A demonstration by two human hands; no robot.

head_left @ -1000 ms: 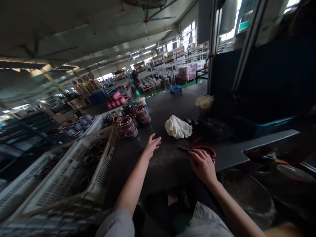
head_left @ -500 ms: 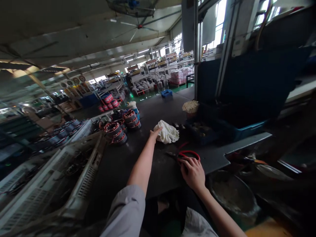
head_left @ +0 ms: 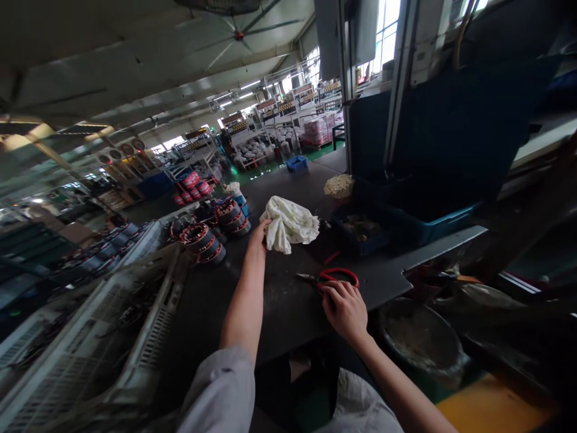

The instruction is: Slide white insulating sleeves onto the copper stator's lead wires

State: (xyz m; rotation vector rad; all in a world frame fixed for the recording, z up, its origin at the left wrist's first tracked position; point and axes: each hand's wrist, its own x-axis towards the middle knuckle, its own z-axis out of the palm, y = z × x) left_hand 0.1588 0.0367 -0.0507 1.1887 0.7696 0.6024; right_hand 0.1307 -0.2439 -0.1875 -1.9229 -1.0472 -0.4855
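1. Here, the left hand [head_left: 258,238] grips a crumpled, pale cloth [head_left: 291,222] over the dark surface [head_left: 274,307].
2. The right hand [head_left: 346,308] curves over red-looped, metal-bladed scissors [head_left: 323,276]; whether gripping, I cannot tell.

Scissors [head_left: 322,275] lie on the table [head_left: 279,307], right of the wound cores [head_left: 211,248] and crate [head_left: 167,294].

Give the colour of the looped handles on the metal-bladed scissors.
The looped scissor handles are red, best seen in the head view.

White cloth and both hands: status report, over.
Left hand gripping white cloth, bunched. Right hand on red-handled scissors. Stacked ring-shaped parts left of cloth.
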